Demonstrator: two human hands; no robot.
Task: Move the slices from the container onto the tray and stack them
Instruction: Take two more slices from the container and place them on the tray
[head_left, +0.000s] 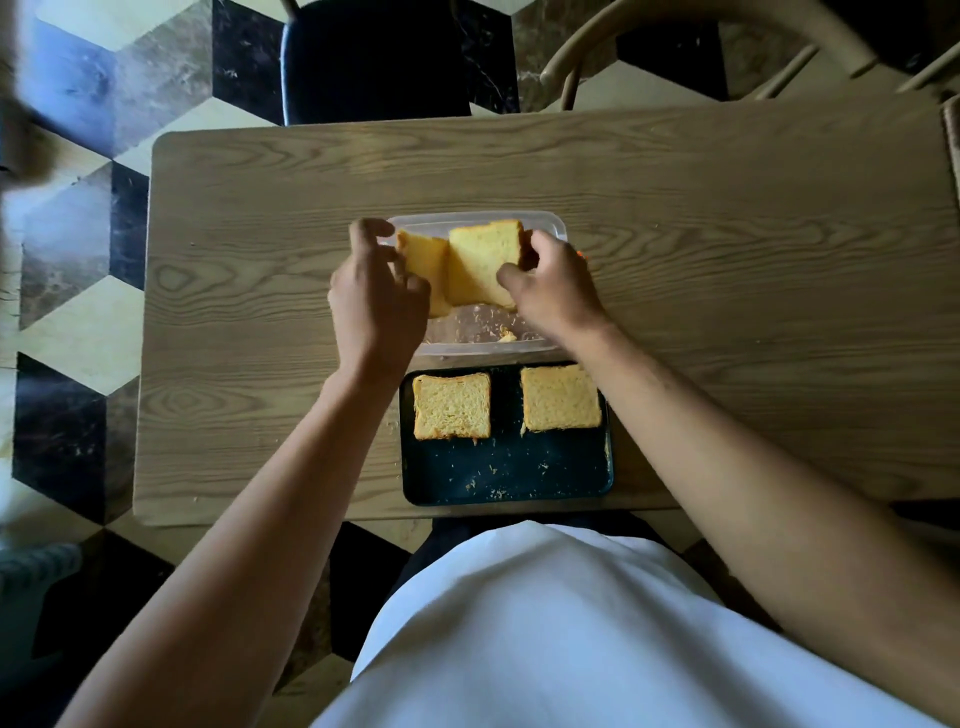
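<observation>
Left hand pinches one slice, right hand another slice, both tilted over container for lifting. Tray, nearer than both hands, holds two slices side by side as stack bases.

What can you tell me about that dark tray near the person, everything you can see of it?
The dark rectangular tray with rounded corners and a low raised rim lies flat on the light wooden table, at its near edge, just in front of the clear plastic container. Two square yellow bread slices lie side by side on its far half, unstacked. Crumbs dot its bare surface. Neither hand touches it.
</observation>
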